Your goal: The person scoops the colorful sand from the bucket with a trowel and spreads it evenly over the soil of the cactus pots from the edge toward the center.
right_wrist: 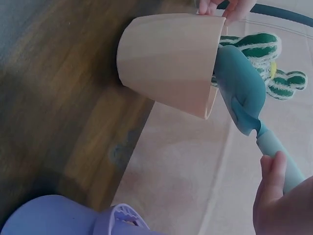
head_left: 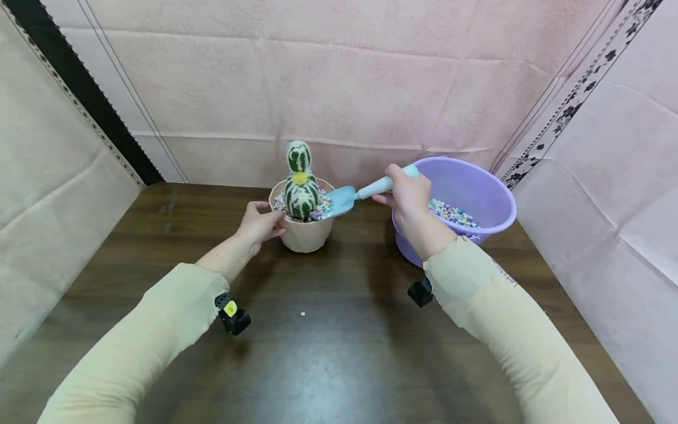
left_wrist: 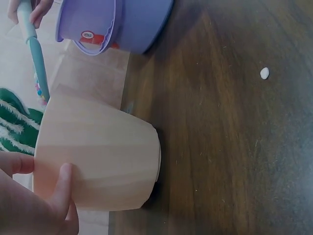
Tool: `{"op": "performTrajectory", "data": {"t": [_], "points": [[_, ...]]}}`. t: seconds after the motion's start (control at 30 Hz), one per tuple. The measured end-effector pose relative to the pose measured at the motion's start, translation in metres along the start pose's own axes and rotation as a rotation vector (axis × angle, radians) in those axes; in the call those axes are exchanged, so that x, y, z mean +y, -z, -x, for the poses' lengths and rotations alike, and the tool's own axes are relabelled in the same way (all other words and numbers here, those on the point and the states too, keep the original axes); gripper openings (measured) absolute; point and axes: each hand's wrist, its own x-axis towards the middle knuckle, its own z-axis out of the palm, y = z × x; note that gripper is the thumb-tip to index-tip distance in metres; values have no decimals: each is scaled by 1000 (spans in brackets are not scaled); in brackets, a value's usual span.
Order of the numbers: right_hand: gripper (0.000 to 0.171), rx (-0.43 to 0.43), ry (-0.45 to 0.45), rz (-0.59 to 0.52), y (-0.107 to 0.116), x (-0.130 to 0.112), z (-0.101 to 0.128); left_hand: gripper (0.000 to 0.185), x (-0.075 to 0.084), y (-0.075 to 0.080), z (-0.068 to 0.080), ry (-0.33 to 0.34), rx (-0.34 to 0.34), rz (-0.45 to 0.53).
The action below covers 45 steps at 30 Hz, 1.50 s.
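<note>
A green and white toy cactus (head_left: 301,197) with a yellow flower stands in a beige pot (head_left: 306,235), pastel pebbles around its base. My left hand (head_left: 259,224) grips the pot's rim on its left side, thumb outside in the left wrist view. In my right hand (head_left: 410,197) is the handle of a light blue trowel (head_left: 341,200). The trowel's blade (right_wrist: 239,81) tips over the pot's right rim, with some pebbles on it. Right of the pot is a purple bucket (head_left: 492,203) holding more pastel pebbles (head_left: 452,213), partly behind my right hand.
Everything stands on a dark wooden table (head_left: 318,365). One small white pebble (head_left: 303,314) lies on the wood in front of the pot. Pale cloth (head_left: 339,88) hangs behind and on both sides, close behind the pot and bucket.
</note>
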Motion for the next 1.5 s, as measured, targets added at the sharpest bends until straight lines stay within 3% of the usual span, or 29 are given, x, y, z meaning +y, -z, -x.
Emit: {"op": "performTrajectory", "data": {"t": [0.4, 1.1, 1.5], "points": [[14, -8, 11, 107, -2, -4, 2, 48, 3, 12, -10, -29, 22, -77], [9, 12, 130, 298, -18, -16, 1, 48, 5, 11, -11, -27, 13, -87], [13, -25, 196, 365, -25, -31, 10, 48, 3, 13, -13, -29, 8, -93]]}}
